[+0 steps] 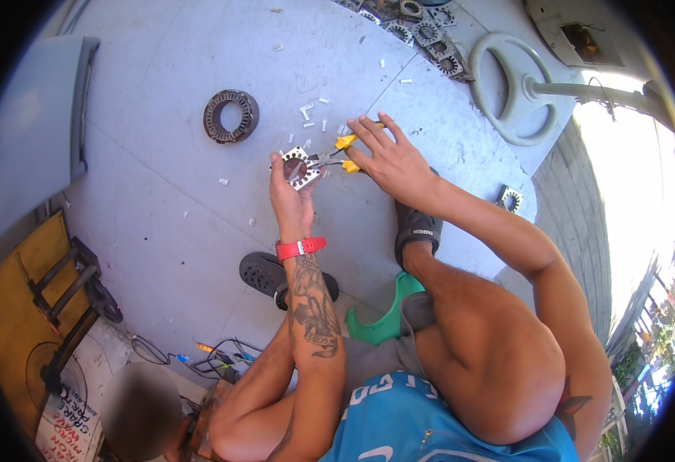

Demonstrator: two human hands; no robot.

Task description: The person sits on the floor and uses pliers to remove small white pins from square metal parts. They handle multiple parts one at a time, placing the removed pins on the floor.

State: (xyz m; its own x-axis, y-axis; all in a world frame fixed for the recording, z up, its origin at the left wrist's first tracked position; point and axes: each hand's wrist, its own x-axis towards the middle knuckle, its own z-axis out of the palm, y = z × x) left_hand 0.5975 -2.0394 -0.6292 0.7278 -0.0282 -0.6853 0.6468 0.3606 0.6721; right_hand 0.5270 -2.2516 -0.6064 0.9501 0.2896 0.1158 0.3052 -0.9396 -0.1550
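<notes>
My left hand [294, 202] grips a small square slotted metal core [300, 175] with a round opening, which looks like a motor stator. Long-jawed pliers [324, 158] with yellow handles have their jaws at the core's right side. My right hand [384, 154] is on the pliers' handles, fingers partly extended over them. Several small white pieces [304, 112] are scattered on the pale floor around the core. A dark round slotted ring [230, 116] lies up and to the left of my hands.
Square cores [427, 35] are piled at the top, another [511, 199] lies right. A grey wheel-shaped fitting [507, 88] stands upper right. My sandalled feet [259, 273] and a green plastic piece [376, 323] are below. A yellow board [10, 300], cables [214, 346] and another person [141, 408] are lower left.
</notes>
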